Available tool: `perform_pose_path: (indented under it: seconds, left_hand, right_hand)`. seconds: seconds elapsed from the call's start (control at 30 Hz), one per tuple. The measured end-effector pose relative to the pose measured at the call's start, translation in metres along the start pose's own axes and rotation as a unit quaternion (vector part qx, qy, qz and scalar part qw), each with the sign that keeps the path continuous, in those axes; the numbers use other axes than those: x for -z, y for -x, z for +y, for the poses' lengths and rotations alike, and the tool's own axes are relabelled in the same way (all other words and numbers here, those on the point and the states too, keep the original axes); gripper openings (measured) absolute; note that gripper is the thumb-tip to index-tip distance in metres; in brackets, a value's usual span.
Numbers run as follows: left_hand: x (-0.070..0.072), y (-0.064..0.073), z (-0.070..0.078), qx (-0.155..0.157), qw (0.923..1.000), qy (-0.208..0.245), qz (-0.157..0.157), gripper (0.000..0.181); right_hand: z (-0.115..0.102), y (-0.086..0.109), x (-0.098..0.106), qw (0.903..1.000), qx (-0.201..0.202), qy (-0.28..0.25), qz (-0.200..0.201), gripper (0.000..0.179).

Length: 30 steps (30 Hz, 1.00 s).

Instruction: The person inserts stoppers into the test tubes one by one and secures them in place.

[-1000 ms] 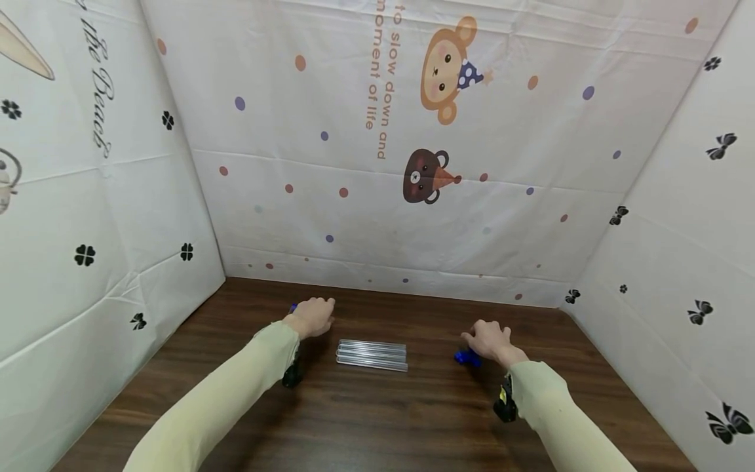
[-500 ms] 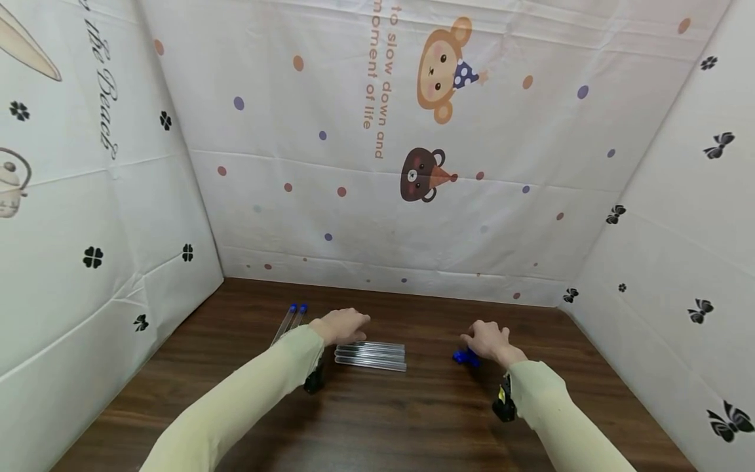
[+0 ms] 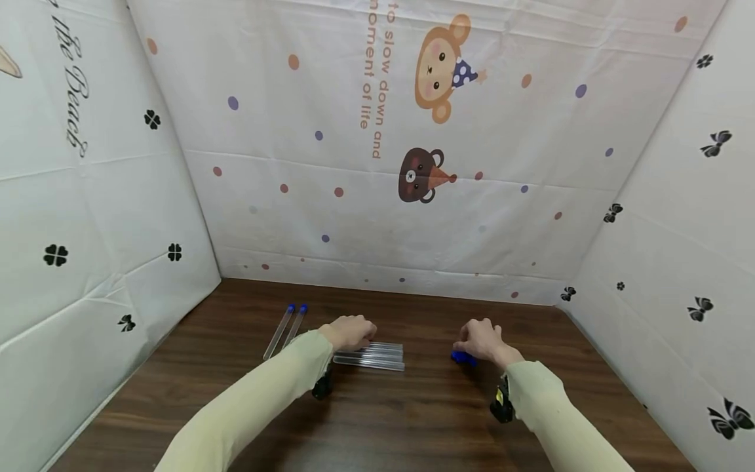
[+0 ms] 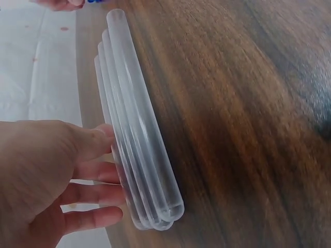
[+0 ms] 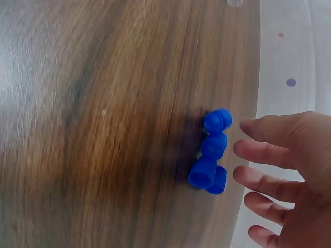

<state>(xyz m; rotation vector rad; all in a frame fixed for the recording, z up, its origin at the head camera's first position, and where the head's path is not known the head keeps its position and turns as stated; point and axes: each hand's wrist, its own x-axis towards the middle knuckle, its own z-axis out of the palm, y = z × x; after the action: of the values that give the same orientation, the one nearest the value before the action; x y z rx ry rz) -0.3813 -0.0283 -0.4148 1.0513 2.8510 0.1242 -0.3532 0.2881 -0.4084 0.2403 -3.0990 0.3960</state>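
Several clear test tubes [image 3: 371,360] lie side by side in a row on the dark wood table. My left hand [image 3: 352,332] is over their left end; in the left wrist view its fingertips come right to the edge of the tubes [image 4: 140,124], fingers loosely extended. My right hand [image 3: 480,339] hovers by a small cluster of blue caps [image 3: 464,358]. In the right wrist view those fingers are spread and bent slightly, apart from the caps [image 5: 203,172], holding nothing.
Two test tubes with blue caps [image 3: 276,333] lie at the back left, beyond the left sleeve [image 3: 253,393]. A white printed cloth [image 3: 330,216] stands as a wall behind and at both sides of the table [image 3: 407,419].
My left hand has moved right, from beside the two capped tubes to the row of clear tubes, uncovering the capped ones. My right hand has stayed near the blue caps, shifting slightly.
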Motion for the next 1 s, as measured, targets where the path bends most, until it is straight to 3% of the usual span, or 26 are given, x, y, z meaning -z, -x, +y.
perform_pose_path:
  seconds: [0.5,0.77,1.0]
  left_hand:
    - [-0.008,-0.007,0.002,-0.005,0.9995,-0.026,0.018,0.004]
    - [-0.012,-0.008,0.004,0.005,0.9990,-0.038,0.024,0.005]
    - [-0.008,-0.007,0.003,0.006,0.9994,-0.025,0.024,0.015]
  right_hand:
    - [-0.012,0.004,-0.005,0.9986,0.001,-0.016,-0.051,0.016]
    - [-0.013,0.002,-0.006,0.9992,0.009,-0.019,-0.033,0.016]
    - [-0.014,0.000,-0.005,0.9995,0.011,-0.026,-0.016,0.015]
